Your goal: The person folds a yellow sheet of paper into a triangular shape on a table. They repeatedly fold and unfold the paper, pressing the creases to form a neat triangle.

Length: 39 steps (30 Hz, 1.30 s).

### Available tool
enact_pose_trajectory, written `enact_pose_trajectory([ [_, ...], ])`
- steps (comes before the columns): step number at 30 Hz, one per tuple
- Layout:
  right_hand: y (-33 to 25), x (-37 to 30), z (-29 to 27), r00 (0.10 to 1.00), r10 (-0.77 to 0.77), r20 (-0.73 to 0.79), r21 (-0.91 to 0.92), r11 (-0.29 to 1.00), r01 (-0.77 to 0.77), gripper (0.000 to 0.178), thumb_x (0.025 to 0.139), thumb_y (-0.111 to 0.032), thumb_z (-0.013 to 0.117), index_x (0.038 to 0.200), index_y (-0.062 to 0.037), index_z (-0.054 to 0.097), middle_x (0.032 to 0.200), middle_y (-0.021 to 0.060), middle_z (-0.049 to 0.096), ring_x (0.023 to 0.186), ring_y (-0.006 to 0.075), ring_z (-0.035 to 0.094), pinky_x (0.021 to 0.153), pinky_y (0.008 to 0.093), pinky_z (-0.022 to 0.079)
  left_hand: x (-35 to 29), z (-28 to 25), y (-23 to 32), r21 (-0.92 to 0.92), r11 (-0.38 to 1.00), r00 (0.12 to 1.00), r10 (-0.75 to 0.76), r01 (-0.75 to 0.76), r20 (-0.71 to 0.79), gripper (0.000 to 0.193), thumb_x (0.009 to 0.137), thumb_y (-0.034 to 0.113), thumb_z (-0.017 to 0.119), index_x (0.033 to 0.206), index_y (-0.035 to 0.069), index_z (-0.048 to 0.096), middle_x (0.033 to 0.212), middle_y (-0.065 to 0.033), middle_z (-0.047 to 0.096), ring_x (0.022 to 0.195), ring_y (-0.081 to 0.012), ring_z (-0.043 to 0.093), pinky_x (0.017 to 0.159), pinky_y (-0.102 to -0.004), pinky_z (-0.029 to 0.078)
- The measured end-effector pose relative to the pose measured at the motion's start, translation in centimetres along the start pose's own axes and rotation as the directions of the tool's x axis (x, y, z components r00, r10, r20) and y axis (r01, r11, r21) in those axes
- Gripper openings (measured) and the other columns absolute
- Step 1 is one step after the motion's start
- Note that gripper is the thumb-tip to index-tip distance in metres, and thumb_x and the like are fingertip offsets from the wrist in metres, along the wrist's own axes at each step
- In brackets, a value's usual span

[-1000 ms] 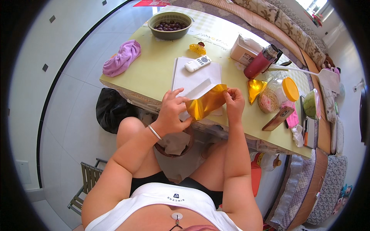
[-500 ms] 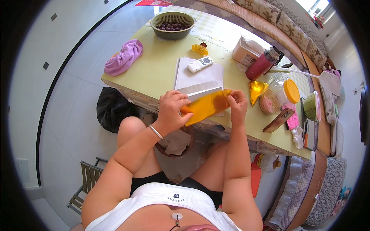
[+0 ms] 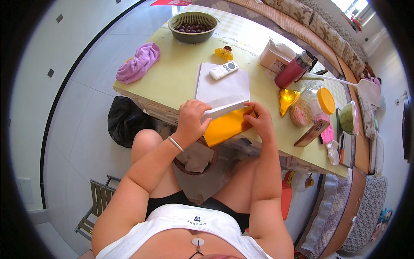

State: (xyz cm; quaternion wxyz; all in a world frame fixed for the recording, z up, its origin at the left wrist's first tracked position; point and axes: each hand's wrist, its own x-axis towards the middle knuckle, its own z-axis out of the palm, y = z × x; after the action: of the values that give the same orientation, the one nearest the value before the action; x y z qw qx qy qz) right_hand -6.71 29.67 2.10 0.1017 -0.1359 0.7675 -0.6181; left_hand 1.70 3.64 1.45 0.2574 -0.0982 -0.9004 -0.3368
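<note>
A shiny gold paper sheet point(image 3: 228, 127) lies at the near table edge, its lower corner jutting past the edge. Along its far side stands a raised white paper flap point(image 3: 228, 108); whether it is part of the gold sheet I cannot tell. My left hand point(image 3: 194, 118) is closed at the left end, thumb by the gold and fingers behind the flap. At the right end, my right hand point(image 3: 259, 121) pinches the gold sheet, its index finger touching the flap's corner. Just beyond are white sheets point(image 3: 215, 88) with a white remote control point(image 3: 224, 70) on top.
Right of the hands are a phone point(image 3: 311, 132), a gold foil piece point(image 3: 288, 101), a yellow-lidded jar point(image 3: 302, 113) and a maroon flask point(image 3: 294, 69). A basket of dark round fruit point(image 3: 193, 38) and a purple cloth point(image 3: 140, 64) stand left. Below is a waste bin point(image 3: 196, 160).
The gold sheet, lifted and tilted before, now lies lower and flatter at the table edge. The white flap has risen along its far side, and my right hand has moved slightly down and left.
</note>
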Motion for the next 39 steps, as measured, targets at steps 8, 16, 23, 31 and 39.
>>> enact_pose_trajectory([
  [8, 0.2, 0.2, 0.0, 0.997, 0.075, 0.022, 0.081, 0.994, -0.077, 0.015, 0.084, 0.012, 0.065, 0.090, -0.0002, 0.072, 0.089, 0.0016, 0.065, 0.084, 0.0104, 0.063, 0.073, 0.0247, 0.053, 0.3, 0.6, -0.4, 0.059, 0.998, 1.000, -0.011, 0.012, -0.015, 0.019, 0.071, 0.010, 0.079, 0.090, 0.011, 0.075, 0.093, -0.0038, 0.065, 0.103, -0.0290, 0.058, 0.092, -0.0422, 0.042],
  [16, -0.4, 0.7, -0.2, 0.941, -0.337, 0.030, -0.069, 0.939, 0.338, 0.017, 0.075, 0.010, 0.070, 0.086, -0.0034, 0.073, 0.093, 0.0048, 0.071, 0.099, 0.0171, 0.063, 0.087, 0.0305, 0.050, 3.6, 1.3, -2.1, 0.150, 0.973, 0.961, 0.201, -0.174, -0.190, 0.014, 0.072, 0.005, 0.077, 0.083, 0.013, 0.079, 0.085, -0.0010, 0.064, 0.096, -0.0249, 0.058, 0.087, -0.0410, 0.042],
  [23, -0.3, 0.1, -0.9, 0.996, -0.090, 0.030, -0.130, 0.987, 0.093, 0.019, 0.077, 0.013, 0.065, 0.087, -0.0013, 0.072, 0.092, 0.0043, 0.070, 0.091, 0.0151, 0.065, 0.081, 0.0296, 0.051, 3.2, 1.5, -2.2, -0.040, 0.992, 0.991, 0.122, -0.120, 0.058, 0.010, 0.078, 0.014, 0.077, 0.087, 0.010, 0.079, 0.085, -0.0026, 0.067, 0.097, -0.0245, 0.060, 0.090, -0.0411, 0.043],
  [31, 0.4, 0.1, -2.0, 0.973, -0.221, 0.073, 0.067, 0.974, 0.216, 0.019, 0.076, 0.014, 0.063, 0.087, 0.0005, 0.071, 0.096, 0.0057, 0.071, 0.092, 0.0148, 0.065, 0.083, 0.0289, 0.051, 3.5, 1.5, -2.9, 0.012, 0.993, 0.992, 0.114, -0.114, -0.051, 0.009, 0.081, 0.011, 0.075, 0.089, 0.010, 0.079, 0.086, -0.0044, 0.069, 0.095, -0.0244, 0.061, 0.089, -0.0406, 0.044],
  [39, -1.3, -0.1, -1.8, 0.922, -0.343, 0.181, -0.163, 0.914, 0.372, 0.024, 0.067, 0.014, 0.066, 0.082, -0.0034, 0.074, 0.100, 0.0063, 0.073, 0.102, 0.0198, 0.063, 0.092, 0.0319, 0.050, 4.6, 0.9, -3.3, -0.070, 0.995, 0.990, 0.057, -0.067, -0.132, 0.011, 0.079, 0.006, 0.078, 0.090, 0.008, 0.079, 0.087, -0.0063, 0.070, 0.092, -0.0255, 0.062, 0.084, -0.0380, 0.050],
])
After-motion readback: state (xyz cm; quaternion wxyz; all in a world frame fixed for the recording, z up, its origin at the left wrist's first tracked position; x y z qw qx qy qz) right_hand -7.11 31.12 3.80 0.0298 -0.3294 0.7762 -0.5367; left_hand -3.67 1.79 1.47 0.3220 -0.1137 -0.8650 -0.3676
